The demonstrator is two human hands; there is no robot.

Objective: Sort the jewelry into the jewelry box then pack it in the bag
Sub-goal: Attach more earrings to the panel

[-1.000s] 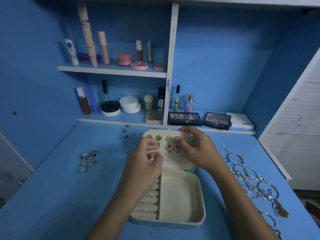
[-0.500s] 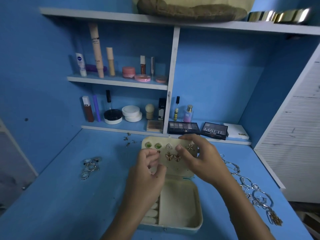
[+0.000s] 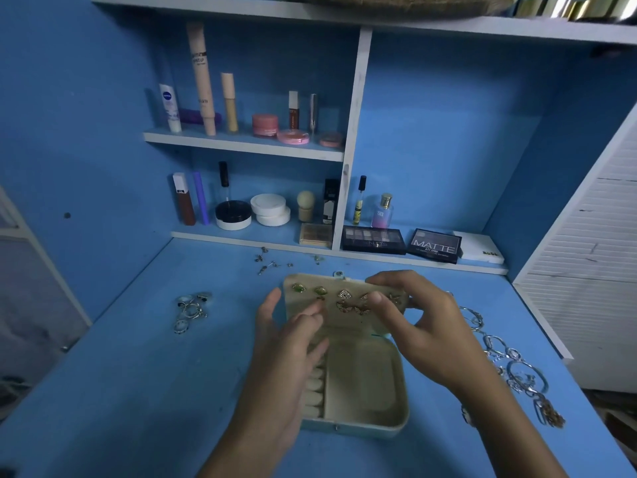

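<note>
A cream jewelry box [image 3: 365, 384] lies open on the blue desk, its lid [image 3: 341, 319] tilted up toward me. Several earrings [image 3: 344, 294] are pinned in the lid. My right hand [image 3: 424, 326] grips the lid's upper right edge, thumb on its inner face. My left hand [image 3: 293, 336] hovers at the lid's left side, fingertips pinched at a small earring [image 3: 320, 299] in the second row. Ring rolls [image 3: 315, 388] fill the box's left compartment. Loose rings [image 3: 189, 310] lie to the left, small earrings [image 3: 272, 260] behind the box, chains and bracelets [image 3: 510, 360] to the right.
Shelves at the back hold cosmetics, with eyeshadow palettes [image 3: 374, 239] on the lowest ledge just behind the box. A white louvred panel [image 3: 593, 270] borders the desk on the right. A woven bag sits partly in view on the top shelf [image 3: 396, 5].
The view tilted up and closer. My left hand opened a little and shifted left along the lid; my right hand stayed on the lid's edge.
</note>
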